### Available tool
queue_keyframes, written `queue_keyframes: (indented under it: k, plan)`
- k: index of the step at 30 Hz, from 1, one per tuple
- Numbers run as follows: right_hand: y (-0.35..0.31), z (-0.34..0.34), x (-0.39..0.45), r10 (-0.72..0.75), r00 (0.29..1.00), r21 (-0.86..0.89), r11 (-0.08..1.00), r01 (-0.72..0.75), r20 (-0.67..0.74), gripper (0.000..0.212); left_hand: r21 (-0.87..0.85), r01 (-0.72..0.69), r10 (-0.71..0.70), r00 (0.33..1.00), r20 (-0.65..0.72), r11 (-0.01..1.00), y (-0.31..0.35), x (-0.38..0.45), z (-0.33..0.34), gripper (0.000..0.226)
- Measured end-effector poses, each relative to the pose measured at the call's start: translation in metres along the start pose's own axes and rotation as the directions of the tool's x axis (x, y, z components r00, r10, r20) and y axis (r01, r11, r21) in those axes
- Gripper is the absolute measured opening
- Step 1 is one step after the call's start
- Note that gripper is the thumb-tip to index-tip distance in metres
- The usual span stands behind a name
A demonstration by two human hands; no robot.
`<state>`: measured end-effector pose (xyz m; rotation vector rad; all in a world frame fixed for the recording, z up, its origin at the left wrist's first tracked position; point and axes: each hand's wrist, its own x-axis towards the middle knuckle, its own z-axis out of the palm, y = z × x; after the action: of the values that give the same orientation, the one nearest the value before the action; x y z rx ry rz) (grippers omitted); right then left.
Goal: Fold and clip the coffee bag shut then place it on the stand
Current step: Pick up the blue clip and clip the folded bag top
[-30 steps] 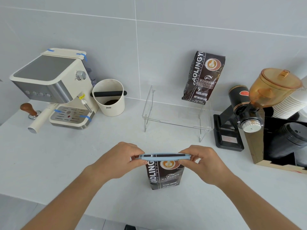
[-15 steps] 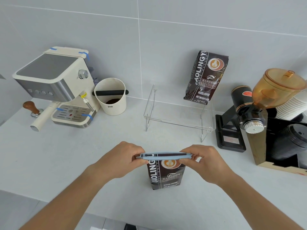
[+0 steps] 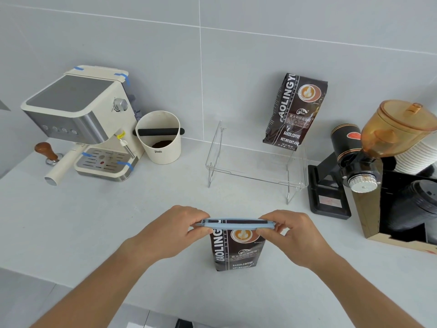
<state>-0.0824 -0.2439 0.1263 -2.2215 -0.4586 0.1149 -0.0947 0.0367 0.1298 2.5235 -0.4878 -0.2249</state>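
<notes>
Both your hands, left (image 3: 175,230) and right (image 3: 293,235), pinch the blue clip (image 3: 236,224) across the folded coffee bag (image 3: 236,252); the stand (image 3: 255,171) placement remains.

Coffee bag (image 3: 236,252) upright on counter (image 3: 94,221) in front, clip (image 3: 237,224) across its top between left hand (image 3: 172,233) and right hand (image 3: 295,237), stand (image 3: 255,166) behind, second bag (image 3: 295,112) on its right rear, espresso machine (image 3: 82,121) far left, knock box (image 3: 159,137) beside it, grinder (image 3: 369,152) right.

Coffee bar: espresso machine (image 3: 80,121), grinder (image 3: 369,147), cups (image 3: 416,157).
</notes>
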Motion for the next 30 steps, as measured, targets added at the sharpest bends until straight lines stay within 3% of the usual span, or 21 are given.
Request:
queue_keyframes:
  k: [2,8,15,21,30]
  plan:
    - [-0.002,0.000,0.000,-0.010,1.000,0.004,1.000,0.010,0.007,0.010,-0.011,-0.010,0.010,1.000,0.001,1.000,0.000,-0.002,-0.002,0.044]
    - [-0.002,-0.001,0.006,-0.070,0.997,-0.051,0.996,0.072,0.037,0.020,-0.046,0.022,-0.021,1.000,0.023,0.999,-0.003,-0.003,-0.007,0.030]
    - [-0.001,-0.001,0.010,-0.093,0.992,-0.062,0.993,0.098,0.081,0.016,-0.058,0.026,-0.023,0.999,0.042,0.998,-0.008,-0.008,-0.001,0.023]
    - [0.000,0.000,0.013,-0.103,0.992,-0.066,0.992,0.108,0.073,0.013,0.077,-0.004,0.003,1.000,0.008,0.997,-0.013,-0.008,0.004,0.053]
    - [0.002,0.007,0.006,-0.073,0.997,-0.048,0.996,0.073,-0.003,0.011,0.103,-0.042,0.051,0.995,-0.091,0.994,-0.015,-0.006,0.014,0.049]
